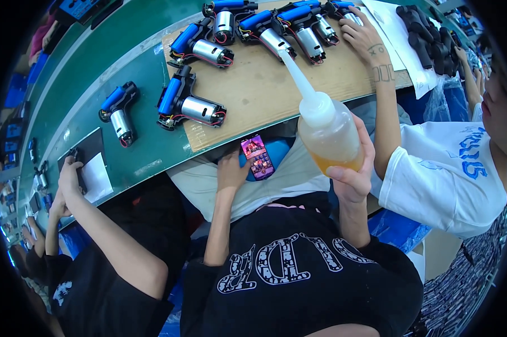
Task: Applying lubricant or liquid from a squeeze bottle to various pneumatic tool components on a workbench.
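Fingers [367,147] of the right hand [354,184] curl round the bottle [333,137] while the left hand [233,169] touches the phone [258,156], grip unclear.

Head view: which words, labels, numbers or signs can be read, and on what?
Wording isn't copied here; only its places are given.
Black shirt: large white-outlined letters, readable.
Co-worker's white shirt: blue lettering, distorted by folds.
Co-worker's hand and wrist: dark drawn marks.
Phone screen: too small to read.
White sheet: faint mark, too small.

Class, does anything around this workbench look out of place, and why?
The lit phone at the lap, by the left hand, seems odd: it looks personal, unlike the blue-and-silver motor units on the green workbench.
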A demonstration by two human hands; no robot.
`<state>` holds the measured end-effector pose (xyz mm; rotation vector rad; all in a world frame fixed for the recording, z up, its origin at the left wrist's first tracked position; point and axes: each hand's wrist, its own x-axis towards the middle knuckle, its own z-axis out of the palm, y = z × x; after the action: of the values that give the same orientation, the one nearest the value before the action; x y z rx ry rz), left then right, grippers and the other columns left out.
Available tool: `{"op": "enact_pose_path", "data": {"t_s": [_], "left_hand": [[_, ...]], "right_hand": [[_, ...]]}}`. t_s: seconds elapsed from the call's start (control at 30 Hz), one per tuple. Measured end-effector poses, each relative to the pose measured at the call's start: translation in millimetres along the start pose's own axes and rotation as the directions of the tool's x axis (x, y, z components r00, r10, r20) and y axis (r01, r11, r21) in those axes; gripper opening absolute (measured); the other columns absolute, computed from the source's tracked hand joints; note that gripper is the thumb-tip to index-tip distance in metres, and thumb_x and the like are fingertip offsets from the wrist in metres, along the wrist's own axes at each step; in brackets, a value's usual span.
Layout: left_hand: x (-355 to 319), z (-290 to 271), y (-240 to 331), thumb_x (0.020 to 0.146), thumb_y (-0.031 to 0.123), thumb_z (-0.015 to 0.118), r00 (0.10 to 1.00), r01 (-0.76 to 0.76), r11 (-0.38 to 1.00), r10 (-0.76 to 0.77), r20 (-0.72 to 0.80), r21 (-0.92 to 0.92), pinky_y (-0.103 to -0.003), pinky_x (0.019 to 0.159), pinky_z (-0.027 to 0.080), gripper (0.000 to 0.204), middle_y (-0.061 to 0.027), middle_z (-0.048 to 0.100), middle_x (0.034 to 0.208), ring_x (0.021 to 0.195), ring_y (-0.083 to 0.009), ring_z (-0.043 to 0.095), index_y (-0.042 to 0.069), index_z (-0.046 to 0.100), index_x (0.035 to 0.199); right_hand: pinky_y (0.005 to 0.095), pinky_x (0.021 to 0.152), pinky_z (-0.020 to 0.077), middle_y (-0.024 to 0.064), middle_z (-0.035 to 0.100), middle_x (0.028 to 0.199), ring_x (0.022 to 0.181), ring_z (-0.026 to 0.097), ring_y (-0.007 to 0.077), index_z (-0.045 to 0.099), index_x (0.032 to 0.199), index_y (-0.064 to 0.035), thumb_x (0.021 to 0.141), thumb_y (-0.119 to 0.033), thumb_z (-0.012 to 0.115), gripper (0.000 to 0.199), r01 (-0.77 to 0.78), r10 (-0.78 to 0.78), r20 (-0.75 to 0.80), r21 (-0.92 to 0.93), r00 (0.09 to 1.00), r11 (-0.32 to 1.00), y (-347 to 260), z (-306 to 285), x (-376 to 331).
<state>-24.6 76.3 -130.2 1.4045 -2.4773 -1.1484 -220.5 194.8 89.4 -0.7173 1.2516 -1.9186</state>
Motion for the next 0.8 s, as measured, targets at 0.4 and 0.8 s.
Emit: {"op": "enact_pose_path", "data": {"t_s": [0.4,0.8], "left_hand": [[-42.5,-125.1,63.9,0.078,-0.010,0.068,0.400,-0.490,0.836,0.468,-0.788,0.247,-0.040,0.083,0.054,0.033,-0.0123,0.073,0.104,0.102,-0.0328,0.067,0.006,0.073,0.106],[28.6,-166.0,75.0,0.077,-0.007,0.060,0.582,-0.559,0.691,0.721,-0.375,0.458,-0.047,0.106,0.045,0.035,-0.0133,0.068,0.112,0.112,-0.0317,0.064,0.001,0.067,0.110]], "right_hand": [[0.0347,0.107,0.0439,0.0139,0.060,0.130,0.123,0.058,0.0223,0.045,0.141,0.0047,0.059,-0.002,0.081,0.090,-0.017,0.016,0.041,0.019,0.999,1.000,1.3,10.5,7.4],[0.0347,0.107,0.0437,0.0133,0.060,0.131,0.122,0.058,0.0218,0.046,0.141,0.0042,0.060,-0.001,0.081,0.089,-0.003,0.003,0.030,0.008,1.000,1.000,-5.7,8.1,-0.1]]}}
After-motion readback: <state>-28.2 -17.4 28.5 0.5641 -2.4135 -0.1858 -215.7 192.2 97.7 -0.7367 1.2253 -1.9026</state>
